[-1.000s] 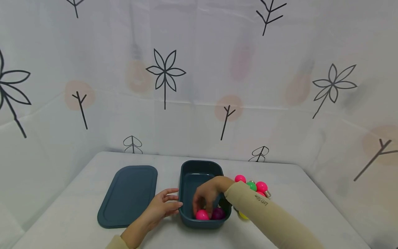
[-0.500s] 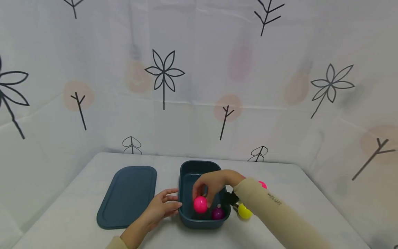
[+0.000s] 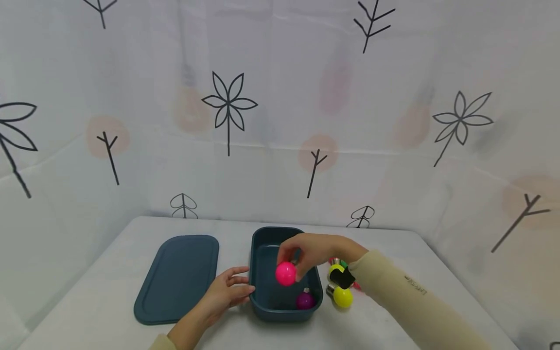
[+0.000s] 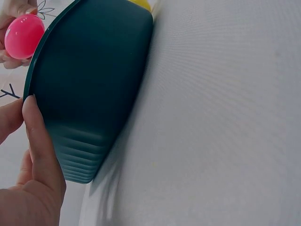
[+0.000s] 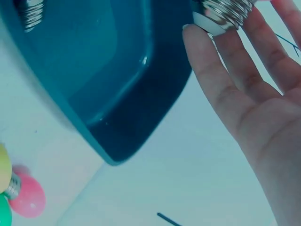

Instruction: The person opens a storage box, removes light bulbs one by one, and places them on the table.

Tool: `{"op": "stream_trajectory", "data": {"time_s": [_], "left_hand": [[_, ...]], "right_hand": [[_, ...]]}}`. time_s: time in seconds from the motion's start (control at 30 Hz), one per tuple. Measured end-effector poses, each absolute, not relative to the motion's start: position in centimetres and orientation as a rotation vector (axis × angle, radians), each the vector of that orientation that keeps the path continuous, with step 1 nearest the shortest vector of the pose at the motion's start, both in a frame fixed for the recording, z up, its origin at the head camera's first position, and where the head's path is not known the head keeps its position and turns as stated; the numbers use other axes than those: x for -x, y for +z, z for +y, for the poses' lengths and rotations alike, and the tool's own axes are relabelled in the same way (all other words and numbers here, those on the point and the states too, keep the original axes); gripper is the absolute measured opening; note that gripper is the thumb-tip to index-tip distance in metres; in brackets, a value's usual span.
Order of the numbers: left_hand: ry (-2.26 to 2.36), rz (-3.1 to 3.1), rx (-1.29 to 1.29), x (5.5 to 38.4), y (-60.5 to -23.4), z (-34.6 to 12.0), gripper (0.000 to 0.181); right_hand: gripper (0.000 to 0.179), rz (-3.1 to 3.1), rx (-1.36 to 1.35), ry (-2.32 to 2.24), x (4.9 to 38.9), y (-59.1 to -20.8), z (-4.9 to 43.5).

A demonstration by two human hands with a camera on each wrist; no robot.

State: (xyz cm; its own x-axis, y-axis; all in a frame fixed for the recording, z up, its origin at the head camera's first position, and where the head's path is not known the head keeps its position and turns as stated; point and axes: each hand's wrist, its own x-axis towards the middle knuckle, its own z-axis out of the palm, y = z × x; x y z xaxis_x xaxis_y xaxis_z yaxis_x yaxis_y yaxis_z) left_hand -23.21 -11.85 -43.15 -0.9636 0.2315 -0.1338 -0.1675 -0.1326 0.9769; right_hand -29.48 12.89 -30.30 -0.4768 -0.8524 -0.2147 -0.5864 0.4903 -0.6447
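My right hand [image 3: 312, 248] pinches a pink light bulb [image 3: 286, 273] over the dark teal box [image 3: 286, 316], with the round end facing me. In the right wrist view the bulb's metal screw base [image 5: 226, 12] shows at the fingertips. A purple light bulb [image 3: 305, 300] stands base up in the near right corner of the box. My left hand [image 3: 229, 291] touches the box's left side with fingers fairly straight. Seen from the left wrist, its thumb [image 4: 37, 127] lies against the outer wall just at the rim.
Left of the box lies a flat teal lid [image 3: 179, 277]. Right of it are a yellow light bulb [image 3: 342, 297] and more bulbs, partly hidden by the right forearm. A pink bulb [image 5: 29, 197] among them shows in the right wrist view. A patterned cloth hangs behind the table.
My right hand has lifted the pink bulb from the box's near end, up and away from the purple bulb. The purple bulb's base has come into view. My left hand has stayed at the box.
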Motion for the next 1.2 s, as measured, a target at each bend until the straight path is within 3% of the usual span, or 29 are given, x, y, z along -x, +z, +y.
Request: {"op": "stream_trajectory", "data": {"time_s": [0.6,1.2], "left_hand": [[2.185,1.873,-0.078,23.1,-43.2,-12.1,0.067],[2.167,1.891,-0.066,23.1,-43.0,-11.8,0.065]], "right_hand": [[0.038,2.29,1.209,-0.746,28.0,-30.0,17.1],[0.036,2.464,1.035,-0.849,27.9,-31.7,22.8]]}}
